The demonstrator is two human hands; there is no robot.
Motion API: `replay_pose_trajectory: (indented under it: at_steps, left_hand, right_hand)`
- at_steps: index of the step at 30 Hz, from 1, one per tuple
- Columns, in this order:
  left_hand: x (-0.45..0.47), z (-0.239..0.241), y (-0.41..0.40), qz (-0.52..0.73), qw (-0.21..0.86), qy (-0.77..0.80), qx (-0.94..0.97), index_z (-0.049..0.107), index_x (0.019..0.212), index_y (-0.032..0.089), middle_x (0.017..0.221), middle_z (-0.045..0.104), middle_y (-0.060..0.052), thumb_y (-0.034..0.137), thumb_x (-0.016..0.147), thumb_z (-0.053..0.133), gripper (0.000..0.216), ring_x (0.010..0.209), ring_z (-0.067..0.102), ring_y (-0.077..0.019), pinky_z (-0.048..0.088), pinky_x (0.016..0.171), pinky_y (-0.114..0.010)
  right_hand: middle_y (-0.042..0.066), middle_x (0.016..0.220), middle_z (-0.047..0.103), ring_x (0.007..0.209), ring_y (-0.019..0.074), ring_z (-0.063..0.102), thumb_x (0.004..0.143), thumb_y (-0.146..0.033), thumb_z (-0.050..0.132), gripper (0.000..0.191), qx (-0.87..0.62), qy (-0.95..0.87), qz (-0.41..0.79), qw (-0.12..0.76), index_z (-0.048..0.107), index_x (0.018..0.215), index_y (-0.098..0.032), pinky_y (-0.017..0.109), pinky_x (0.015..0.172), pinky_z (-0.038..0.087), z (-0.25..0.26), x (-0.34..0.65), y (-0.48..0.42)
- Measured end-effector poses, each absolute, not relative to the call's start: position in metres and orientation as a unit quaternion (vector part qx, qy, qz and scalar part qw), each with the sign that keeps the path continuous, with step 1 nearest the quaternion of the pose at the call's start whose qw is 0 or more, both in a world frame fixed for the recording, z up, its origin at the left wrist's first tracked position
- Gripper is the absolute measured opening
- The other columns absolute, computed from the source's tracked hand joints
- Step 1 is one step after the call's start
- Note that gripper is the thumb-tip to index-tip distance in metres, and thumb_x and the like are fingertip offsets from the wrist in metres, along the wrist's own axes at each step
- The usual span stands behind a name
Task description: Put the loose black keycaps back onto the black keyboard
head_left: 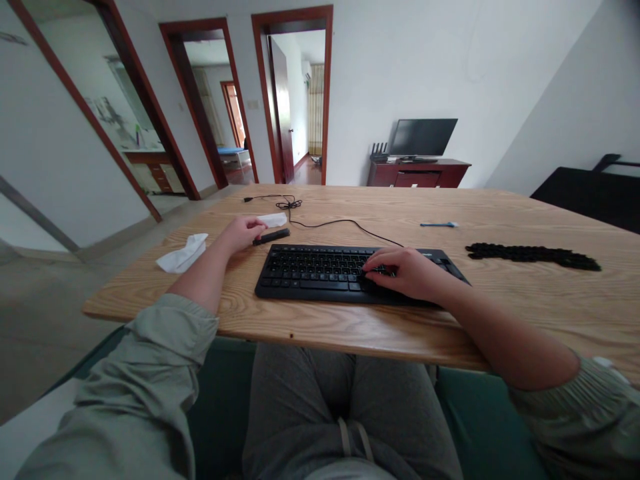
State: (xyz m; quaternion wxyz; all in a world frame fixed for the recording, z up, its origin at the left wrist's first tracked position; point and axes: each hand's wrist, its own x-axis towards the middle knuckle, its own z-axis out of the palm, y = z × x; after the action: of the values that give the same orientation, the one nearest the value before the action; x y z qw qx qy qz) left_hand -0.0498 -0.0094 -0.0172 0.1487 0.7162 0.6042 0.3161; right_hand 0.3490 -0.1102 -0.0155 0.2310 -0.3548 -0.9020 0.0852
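Seen with 12 o'clock pointing away from the wearer, the black keyboard (320, 269) lies flat near the close edge of the bench (320, 325). Judging by its looks, it is light, stiff plastic, smooth enough to slide a little on the wood; its body should bear plain handling, while single keys would be the delicate part. The firmest hold would be at its two short ends, at 9 and 3 o'clock, keeping off the keys. Its long axis runs 9 to 3, with the space bar (320, 285) side facing 6. The cable (345, 222) leaves the far edge and wanders to a bundle near 11.

The right hand (407, 270) rests over the keyboard's 3 o'clock half, fingers bent at the keys; whether anything is pinched there I cannot tell. The left hand (243, 232) is curled at the near end of a slim black stick (276, 235), just off the keyboard's 10 o'clock corner; whether it grips or only touches is unclear. That stick looks light and rigid, best taken mid-shaft, its axis running from about 9 to just short of 3. A crumpled white tissue (183, 255) lies at 9 o'clock from the keyboard.
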Motion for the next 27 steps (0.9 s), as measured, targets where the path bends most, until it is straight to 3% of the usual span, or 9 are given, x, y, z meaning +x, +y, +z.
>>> replay_pose_trajectory:
  at_steps: [18, 27]
  left_hand:
    - [-0.0495, -0.0169, -0.0091, 0.324, 0.152, 0.601, 0.715, 0.072, 0.091, 0.015, 0.069, 0.065, -0.003, 0.044, 0.076, 0.056, 0.036, 0.062, 0.054, -0.0160, 0.041, 0.060, -0.026]
    - [-0.0474, -0.0164, -0.0104, 0.325, 0.156, 0.595, 0.718, 0.072, 0.093, 0.014, 0.069, 0.064, -0.003, 0.042, 0.076, 0.055, 0.037, 0.061, 0.054, -0.0162, 0.039, 0.058, -0.026]
  right_hand:
    - [0.007, 0.098, 0.073, 0.090, 0.0166, 0.067, 0.087, -0.023, 0.057, 0.021, -0.294, -0.922, 0.109, 0.226, 0.075, 0.097, -0.019, 0.028, 0.086, 0.052, -0.0186, 0.3460, -0.1123]
    - [0.004, 0.096, 0.072, 0.086, 0.0159, 0.066, 0.084, -0.020, 0.057, 0.019, -0.338, -0.914, 0.091, 0.204, 0.072, 0.096, -0.020, 0.028, 0.081, 0.052, -0.0233, 0.3473, -0.1117]
